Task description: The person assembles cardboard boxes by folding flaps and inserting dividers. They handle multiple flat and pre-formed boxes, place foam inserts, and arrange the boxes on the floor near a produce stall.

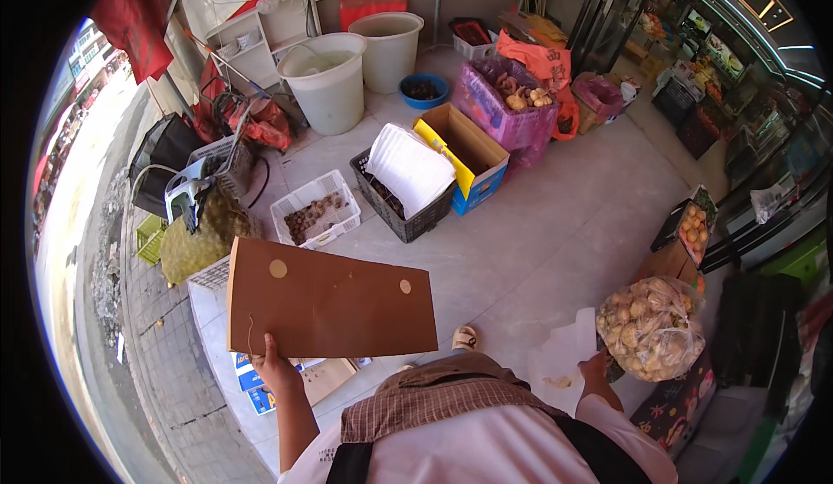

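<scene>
My left hand (277, 371) grips the lower edge of a brown cardboard box (334, 302), its fingers mostly hidden behind it. Two pale round spots and a thin string show on the broad brown side, which is tilted toward me. Low on the right, my right hand (595, 369) is closed at the edge of a thin, whitish, see-through sheet (560, 349) that hangs beside my leg. Right next to that hand is a clear plastic bag (652, 326) full of tan, roundish produce. Under the brown box lie blue and white printed cartons (254, 389).
Ahead stand a white basket (317, 209) with brown produce, a black crate (408, 219) holding white sheets, and an open blue-yellow carton (482, 180). Farther off are two large white tubs (325, 94), a blue basin (423, 91) and a purple-wrapped crate (512, 111). A net sack (204, 237) sits left.
</scene>
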Tool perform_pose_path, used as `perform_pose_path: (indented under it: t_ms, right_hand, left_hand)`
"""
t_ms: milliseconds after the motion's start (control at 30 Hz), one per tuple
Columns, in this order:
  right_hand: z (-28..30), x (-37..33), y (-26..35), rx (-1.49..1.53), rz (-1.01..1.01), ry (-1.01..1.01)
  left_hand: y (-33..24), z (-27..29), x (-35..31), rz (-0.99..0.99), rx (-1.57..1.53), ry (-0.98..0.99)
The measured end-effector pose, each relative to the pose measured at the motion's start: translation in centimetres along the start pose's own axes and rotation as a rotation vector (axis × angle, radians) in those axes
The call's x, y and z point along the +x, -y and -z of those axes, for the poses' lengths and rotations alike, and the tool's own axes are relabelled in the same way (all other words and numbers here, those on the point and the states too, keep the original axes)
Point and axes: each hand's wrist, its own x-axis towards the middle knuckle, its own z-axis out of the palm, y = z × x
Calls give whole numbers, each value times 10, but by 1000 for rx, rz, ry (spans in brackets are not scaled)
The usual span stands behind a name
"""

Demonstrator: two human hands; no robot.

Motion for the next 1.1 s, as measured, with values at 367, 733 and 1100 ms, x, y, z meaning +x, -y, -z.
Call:
perform_pose_path:
  t_ms: [367,733,1100]
  right_hand:
    - [3,-17,213,146,599,132]
    - [-19,107,431,345,789,307]
    - [-82,227,756,286,865,396]
  left_hand:
    - [-35,-7,13,-168,466,-132]
    - [45,-98,63,-90,455,62]
    - [109,-268,96,308,762,-86]
